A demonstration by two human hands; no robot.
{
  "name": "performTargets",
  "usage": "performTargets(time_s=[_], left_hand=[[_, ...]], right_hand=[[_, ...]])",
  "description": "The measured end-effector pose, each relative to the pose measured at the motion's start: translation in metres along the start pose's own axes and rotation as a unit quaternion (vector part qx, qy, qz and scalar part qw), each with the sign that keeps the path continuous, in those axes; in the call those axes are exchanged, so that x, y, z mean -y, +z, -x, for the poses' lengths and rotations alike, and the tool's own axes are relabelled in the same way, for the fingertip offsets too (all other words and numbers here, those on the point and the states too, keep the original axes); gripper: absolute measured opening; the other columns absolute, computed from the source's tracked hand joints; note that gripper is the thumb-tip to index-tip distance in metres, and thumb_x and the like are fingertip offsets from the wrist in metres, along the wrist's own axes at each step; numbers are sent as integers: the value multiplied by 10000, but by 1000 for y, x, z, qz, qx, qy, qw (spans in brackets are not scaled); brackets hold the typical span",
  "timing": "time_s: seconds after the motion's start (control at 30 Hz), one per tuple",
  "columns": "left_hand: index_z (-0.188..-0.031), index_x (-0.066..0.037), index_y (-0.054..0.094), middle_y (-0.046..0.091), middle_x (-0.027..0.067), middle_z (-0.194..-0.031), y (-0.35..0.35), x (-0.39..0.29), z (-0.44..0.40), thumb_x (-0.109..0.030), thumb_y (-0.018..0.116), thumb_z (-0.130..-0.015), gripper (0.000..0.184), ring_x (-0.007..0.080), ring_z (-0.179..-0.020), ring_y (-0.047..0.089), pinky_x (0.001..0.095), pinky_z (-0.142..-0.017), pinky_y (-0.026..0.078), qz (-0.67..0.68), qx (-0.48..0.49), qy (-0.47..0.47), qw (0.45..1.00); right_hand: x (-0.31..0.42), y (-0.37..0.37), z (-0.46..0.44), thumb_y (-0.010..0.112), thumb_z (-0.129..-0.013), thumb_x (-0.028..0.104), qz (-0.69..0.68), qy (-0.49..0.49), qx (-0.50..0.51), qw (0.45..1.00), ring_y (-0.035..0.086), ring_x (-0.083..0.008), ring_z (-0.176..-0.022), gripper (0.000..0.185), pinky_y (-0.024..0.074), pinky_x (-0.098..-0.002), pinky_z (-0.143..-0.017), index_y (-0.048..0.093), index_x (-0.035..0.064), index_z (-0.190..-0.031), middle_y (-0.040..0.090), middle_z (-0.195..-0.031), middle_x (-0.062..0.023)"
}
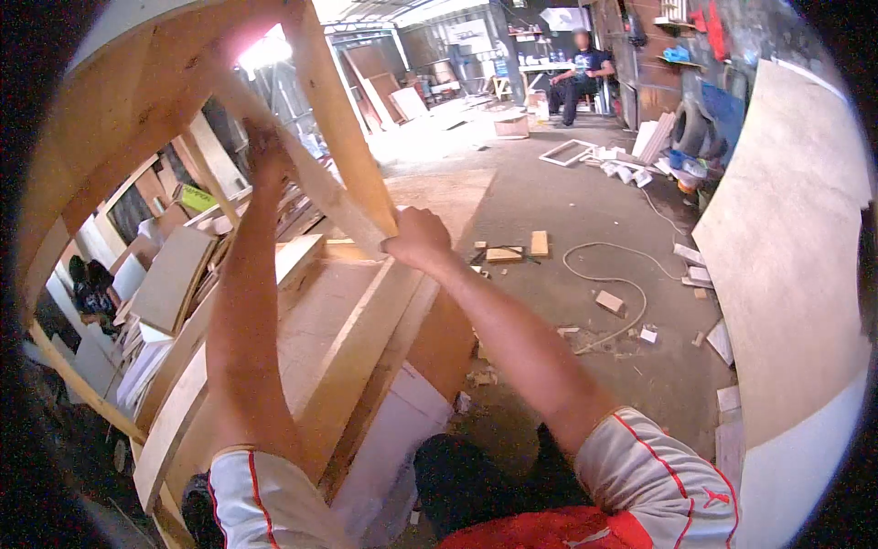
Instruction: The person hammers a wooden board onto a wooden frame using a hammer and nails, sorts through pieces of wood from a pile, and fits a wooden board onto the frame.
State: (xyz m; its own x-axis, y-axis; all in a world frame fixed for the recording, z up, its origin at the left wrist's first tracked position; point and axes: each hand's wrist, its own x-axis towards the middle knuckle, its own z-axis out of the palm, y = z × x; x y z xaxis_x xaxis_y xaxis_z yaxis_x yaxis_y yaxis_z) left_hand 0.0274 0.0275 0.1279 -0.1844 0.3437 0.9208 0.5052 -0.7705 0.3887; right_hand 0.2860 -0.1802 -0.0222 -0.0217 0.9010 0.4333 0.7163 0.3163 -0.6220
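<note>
A flat wooden strip [327,188] slants down from the upper left beneath a large wooden panel [137,101]. My right hand [421,240] is closed around the strip's lower end, beside an upright wooden post [343,119]. Farther up, my left hand [265,154] grips the same strip near its upper part; its fingers are in shadow and partly hidden. Below my arms lies a wooden frame with long boards [352,343] and a curved wooden piece [178,430] along its left side.
Stacked board offcuts [174,279] lean at the left. A large pale sheet [786,247] stands at the right. A cord [640,306], wood blocks [540,242] and a white frame [567,153] lie on the floor. A person [582,78] sits at the back.
</note>
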Motion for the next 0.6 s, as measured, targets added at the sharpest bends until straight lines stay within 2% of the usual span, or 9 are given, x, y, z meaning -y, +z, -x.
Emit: performTargets(time_s=[0.07, 0.17, 0.23, 0.3, 0.33, 0.4, 0.47, 0.6], left_hand=[[-1468, 58, 369, 536, 275, -1357, -7, -30, 12, -527, 538, -996, 771, 404, -1178, 604, 506, -990, 508, 110, 8, -131, 985], [-1445, 56, 370, 591, 259, -1234, 6, -49, 32, -615, 557, -959, 850, 378, -1043, 661, 490, -808, 592, 277, 45, -264, 923], [-1372, 53, 404, 617, 231, -1100, 15, -20, 34, -647, 563, -942, 837, 355, -898, 681, 482, -710, 616, 330, 44, -294, 896], [-1256, 44, 456, 616, 191, -952, 10, -7, 39, -643, 540, -955, 755, 324, -748, 669, 478, -649, 625, 357, 41, -286, 888], [-1207, 38, 470, 608, 173, -888, 15, -24, 53, -631, 519, -972, 711, 309, -688, 657, 475, -625, 629, 388, 52, -274, 879], [-1114, 6, 525, 628, 159, -883, 22, -43, 78, -617, 477, -999, 635, 297, -642, 656, 461, -563, 611, 377, 17, -312, 872], [-1129, 9, 568, 646, 161, -928, 26, -53, 110, -666, 483, -976, 697, 292, -738, 674, 431, -651, 596, 358, 25, -284, 889], [-1224, 71, 574, 663, 184, -1047, 36, -64, 151, -759, 477, -924, 889, 279, -920, 666, 384, -815, 545, 269, -37, -287, 919]], right_hand=[[-2, 6, -3, 796, -716, 303, 4, -3, -6, 1000, 721, -345, -945, 487, 570, -453, -867, 707, 64, -1131, 735, -948, -174], [-4, 5, -2, 798, -707, 298, -11, -11, -11, 1000, 723, -348, -935, 493, 575, -448, -854, 705, 67, -1133, 738, -950, -166], [-3, 3, 1, 798, -704, 296, -15, -10, -11, 1000, 724, -348, -935, 491, 575, -448, -857, 710, 67, -1128, 739, -952, -169], [1, -3, 4, 797, -702, 296, -12, -9, -14, 1000, 724, -348, -939, 483, 572, -448, -866, 722, 70, -1122, 740, -954, -178], [3, -3, 4, 800, -701, 298, -16, -3, -9, 1000, 724, -348, -941, 477, 571, -447, -871, 730, 69, -1114, 741, -956, -183], [4, -3, 2, 805, -700, 302, -23, 15, 2, 1000, 725, -349, -945, 466, 568, -446, -881, 744, 68, -1097, 742, -959, -194], [-2, 5, -5, 811, -698, 303, -10, 13, -9, 1000, 726, -350, -941, 462, 566, -443, -884, 751, 59, -1086, 743, -953, -200], [1, 1, -1, 823, -697, 300, -14, -6, -11, 1000, 729, -350, -933, 471, 566, -438, -879, 749, 39, -1082, 746, -950, -201]])
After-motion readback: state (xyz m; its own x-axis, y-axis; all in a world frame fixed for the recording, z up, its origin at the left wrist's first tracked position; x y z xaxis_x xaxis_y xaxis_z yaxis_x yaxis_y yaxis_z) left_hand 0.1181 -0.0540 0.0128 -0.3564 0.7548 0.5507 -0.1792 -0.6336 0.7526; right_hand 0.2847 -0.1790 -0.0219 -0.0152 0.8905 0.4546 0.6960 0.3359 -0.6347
